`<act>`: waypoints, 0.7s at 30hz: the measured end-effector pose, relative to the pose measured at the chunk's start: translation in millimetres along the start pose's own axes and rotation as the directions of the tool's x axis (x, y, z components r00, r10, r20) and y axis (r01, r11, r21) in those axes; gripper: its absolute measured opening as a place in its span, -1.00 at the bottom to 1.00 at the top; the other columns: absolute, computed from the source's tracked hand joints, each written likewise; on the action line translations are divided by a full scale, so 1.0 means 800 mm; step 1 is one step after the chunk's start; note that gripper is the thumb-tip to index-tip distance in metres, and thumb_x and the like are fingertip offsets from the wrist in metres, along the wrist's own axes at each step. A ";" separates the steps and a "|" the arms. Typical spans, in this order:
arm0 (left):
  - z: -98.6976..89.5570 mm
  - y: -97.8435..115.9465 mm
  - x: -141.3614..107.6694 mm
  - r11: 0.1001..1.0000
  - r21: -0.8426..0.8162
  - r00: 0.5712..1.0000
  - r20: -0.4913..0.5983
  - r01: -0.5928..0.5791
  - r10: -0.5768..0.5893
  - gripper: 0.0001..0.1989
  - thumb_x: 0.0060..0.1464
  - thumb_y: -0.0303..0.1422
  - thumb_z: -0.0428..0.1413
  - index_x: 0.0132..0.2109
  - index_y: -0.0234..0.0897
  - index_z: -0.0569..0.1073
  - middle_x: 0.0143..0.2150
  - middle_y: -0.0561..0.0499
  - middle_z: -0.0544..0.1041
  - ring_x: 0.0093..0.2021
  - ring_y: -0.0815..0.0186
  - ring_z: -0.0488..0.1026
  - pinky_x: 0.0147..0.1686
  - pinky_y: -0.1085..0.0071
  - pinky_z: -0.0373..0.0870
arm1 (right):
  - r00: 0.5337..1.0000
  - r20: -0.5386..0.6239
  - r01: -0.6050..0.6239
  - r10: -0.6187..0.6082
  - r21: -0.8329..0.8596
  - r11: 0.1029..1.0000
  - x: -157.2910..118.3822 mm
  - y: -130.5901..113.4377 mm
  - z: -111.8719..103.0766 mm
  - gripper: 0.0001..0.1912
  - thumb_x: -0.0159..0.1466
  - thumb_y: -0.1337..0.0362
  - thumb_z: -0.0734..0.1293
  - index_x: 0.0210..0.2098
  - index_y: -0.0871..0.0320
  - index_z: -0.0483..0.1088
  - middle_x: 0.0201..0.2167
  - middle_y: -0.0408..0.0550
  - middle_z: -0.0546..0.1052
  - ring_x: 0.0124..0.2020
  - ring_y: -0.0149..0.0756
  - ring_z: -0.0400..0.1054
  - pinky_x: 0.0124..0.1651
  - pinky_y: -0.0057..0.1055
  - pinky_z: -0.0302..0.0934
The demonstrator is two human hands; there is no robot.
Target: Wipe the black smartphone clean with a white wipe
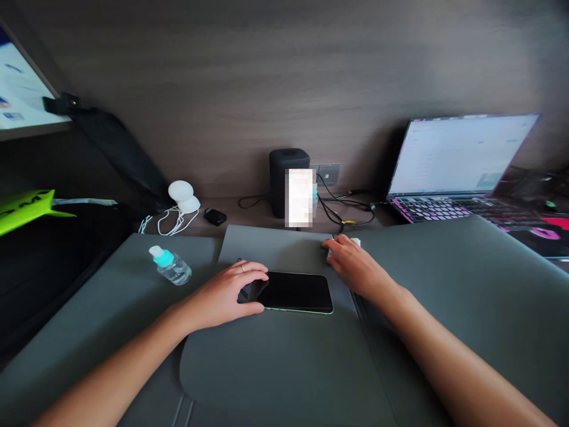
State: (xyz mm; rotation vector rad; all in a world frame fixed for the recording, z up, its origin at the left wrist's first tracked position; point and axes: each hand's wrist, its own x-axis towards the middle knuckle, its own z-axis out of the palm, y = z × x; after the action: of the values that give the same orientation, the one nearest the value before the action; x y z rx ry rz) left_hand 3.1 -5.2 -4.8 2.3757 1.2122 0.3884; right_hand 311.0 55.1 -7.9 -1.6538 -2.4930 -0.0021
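A smartphone [299, 292] with a dark screen lies face up and sideways on the grey surface. My left hand [235, 292] holds its left end, thumb on the near long edge and fingers at the far edge. Up and to the right of the phone, my right hand [349, 258] is closed around a small white tissue-like piece [356, 242]. Only bits of that piece show beside the fingers, so its exact kind is unclear. The right hand is apart from the phone.
A small clear spray bottle [174, 268] with a turquoise collar lies tilted at left. Behind stand a black cylindrical speaker [279, 184], a white round device [183, 196] with a cord, and a black small box [215, 216]. Cables [342, 207] lead toward an open laptop [462, 157] at right.
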 end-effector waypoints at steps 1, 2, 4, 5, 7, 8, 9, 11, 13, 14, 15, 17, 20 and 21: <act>0.000 0.000 0.000 1.000 -0.001 1.000 0.002 0.003 -0.003 -0.59 0.13 -0.32 0.22 0.12 -0.07 0.41 0.27 0.04 0.37 0.24 0.15 0.30 0.24 0.16 0.25 | 1.000 -0.009 0.005 -0.005 -0.009 1.000 0.000 -0.001 -0.002 -0.73 0.27 0.42 0.24 -0.04 0.24 0.40 -0.14 0.14 0.45 -0.09 -0.09 0.37 0.01 -0.24 0.21; 0.000 0.000 0.000 1.000 -0.004 1.000 0.006 0.006 -0.006 -0.60 0.13 -0.32 0.22 0.12 -0.07 0.41 0.27 0.04 0.37 0.24 0.15 0.30 0.24 0.16 0.25 | 1.000 -0.016 0.006 -0.007 -0.027 1.000 -0.001 0.000 -0.004 -0.74 0.27 0.41 0.25 -0.06 0.24 0.40 -0.15 0.13 0.46 -0.10 -0.10 0.37 0.01 -0.24 0.20; 0.000 -0.001 0.000 1.000 -0.009 1.000 0.013 0.010 -0.010 -0.61 0.13 -0.32 0.22 0.11 -0.06 0.41 0.27 0.05 0.36 0.24 0.14 0.29 0.24 0.15 0.25 | 1.000 -0.015 -0.009 0.008 -0.077 0.997 -0.001 0.003 -0.011 -0.81 0.26 0.36 0.29 -0.13 0.24 0.42 -0.20 0.11 0.48 -0.13 -0.09 0.37 0.01 -0.25 0.18; 0.000 -0.001 -0.001 1.000 -0.011 1.000 0.013 0.011 -0.011 -0.62 0.13 -0.32 0.22 0.10 -0.05 0.41 0.28 0.05 0.36 0.24 0.14 0.30 0.24 0.15 0.25 | 1.000 -0.004 -0.025 0.024 -0.099 0.995 -0.002 0.005 -0.015 -0.85 0.26 0.34 0.30 -0.19 0.23 0.42 -0.23 0.10 0.48 -0.15 -0.09 0.37 -0.01 -0.25 0.18; 0.000 -0.002 -0.001 1.000 -0.013 1.000 0.009 0.010 -0.010 -0.63 0.13 -0.32 0.22 0.09 -0.04 0.42 0.28 0.06 0.35 0.24 0.13 0.30 0.24 0.13 0.24 | 0.997 0.025 -0.065 0.069 -0.117 0.991 -0.003 0.008 -0.022 -0.91 0.27 0.33 0.29 -0.29 0.21 0.43 -0.30 0.06 0.49 -0.20 -0.13 0.38 -0.09 -0.30 0.17; 0.000 -0.002 -0.001 1.000 -0.014 1.000 0.005 0.008 -0.008 -0.64 0.13 -0.32 0.22 0.08 -0.04 0.42 0.28 0.06 0.35 0.24 0.12 0.30 0.24 0.13 0.24 | 0.996 0.030 -0.085 0.088 -0.105 0.991 -0.003 0.007 -0.024 -0.90 0.28 0.34 0.28 -0.33 0.19 0.42 -0.33 0.03 0.49 -0.23 -0.16 0.39 -0.14 -0.33 0.17; 0.000 -0.002 0.000 1.000 -0.017 1.000 0.000 0.005 -0.005 -0.64 0.13 -0.33 0.22 0.07 -0.04 0.43 0.27 0.05 0.36 0.23 0.12 0.31 0.24 0.13 0.25 | 0.995 0.026 -0.090 0.092 -0.072 0.993 -0.004 0.003 -0.027 -0.88 0.30 0.35 0.26 -0.34 0.18 0.42 -0.35 0.01 0.49 -0.27 -0.19 0.39 -0.19 -0.36 0.16; 0.000 -0.001 0.000 1.000 -0.030 1.000 -0.003 -0.001 0.001 -0.65 0.12 -0.34 0.22 0.06 -0.05 0.44 0.26 0.04 0.37 0.22 0.11 0.33 0.22 0.13 0.26 | 1.000 -0.002 -0.031 0.031 0.051 0.998 -0.007 -0.013 -0.029 -0.85 0.34 0.34 0.23 -0.33 0.17 0.42 -0.34 -0.01 0.49 -0.30 -0.25 0.39 -0.25 -0.40 0.17; 0.000 0.000 0.001 0.999 -0.043 1.000 -0.002 -0.001 0.001 -0.65 0.12 -0.35 0.22 0.05 -0.06 0.44 0.25 0.03 0.38 0.22 0.11 0.33 0.21 0.13 0.28 | 0.989 -0.017 0.146 -0.146 0.224 0.963 -0.011 -0.037 -0.029 -0.84 0.37 0.32 0.22 -0.30 0.16 0.41 -0.31 -0.03 0.48 -0.30 -0.29 0.39 -0.24 -0.42 0.20; 0.000 0.000 0.001 0.999 -0.047 1.000 -0.004 0.001 -0.001 -0.65 0.11 -0.35 0.23 0.05 -0.06 0.44 0.25 0.02 0.38 0.22 0.11 0.33 0.21 0.13 0.29 | 0.974 -0.026 0.225 -0.227 0.279 0.934 -0.014 -0.051 -0.027 -0.85 0.37 0.32 0.22 -0.28 0.16 0.41 -0.31 -0.03 0.48 -0.29 -0.29 0.38 -0.24 -0.41 0.21; 0.001 0.000 0.001 0.999 -0.049 1.000 -0.006 0.002 -0.002 -0.64 0.10 -0.36 0.24 0.05 -0.06 0.45 0.25 0.02 0.38 0.22 0.10 0.32 0.21 0.12 0.29 | 0.949 -0.035 0.309 -0.315 0.311 0.899 -0.016 -0.063 -0.025 -0.87 0.38 0.33 0.23 -0.27 0.16 0.40 -0.30 -0.03 0.47 -0.27 -0.29 0.38 -0.21 -0.40 0.22; 0.002 -0.001 0.001 0.999 -0.049 1.000 -0.016 -0.001 0.000 -0.63 0.09 -0.36 0.24 0.06 -0.06 0.45 0.25 0.01 0.38 0.23 0.09 0.31 0.21 0.12 0.28 | 0.896 -0.047 0.430 -0.442 0.339 0.837 -0.019 -0.082 -0.020 -0.87 0.39 0.32 0.23 -0.24 0.17 0.41 -0.27 0.00 0.48 -0.22 -0.26 0.37 -0.14 -0.36 0.24; 0.003 -0.002 0.002 0.999 -0.044 1.000 -0.028 -0.012 0.010 -0.62 0.08 -0.38 0.24 0.06 -0.05 0.45 0.24 0.01 0.39 0.23 0.08 0.31 0.21 0.11 0.28 | 0.855 -0.049 0.497 -0.517 0.361 0.789 -0.020 -0.090 -0.014 -0.86 0.40 0.31 0.24 -0.22 0.18 0.42 -0.23 0.01 0.47 -0.18 -0.25 0.37 -0.07 -0.32 0.24; 0.003 -0.002 0.002 0.999 -0.047 1.000 -0.028 -0.013 0.011 -0.62 0.07 -0.38 0.24 0.06 -0.05 0.45 0.24 0.01 0.39 0.23 0.08 0.31 0.21 0.11 0.29 | 0.850 -0.058 0.506 -0.524 0.369 0.779 -0.020 -0.089 -0.014 -0.84 0.41 0.30 0.22 -0.22 0.18 0.43 -0.23 0.01 0.47 -0.18 -0.26 0.36 -0.06 -0.32 0.24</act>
State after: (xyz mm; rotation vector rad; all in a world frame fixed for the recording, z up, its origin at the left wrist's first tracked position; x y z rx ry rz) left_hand 3.9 -3.5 -7.5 2.3460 1.1885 0.4496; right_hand 253.3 11.3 7.2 -0.7984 -2.6822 0.4266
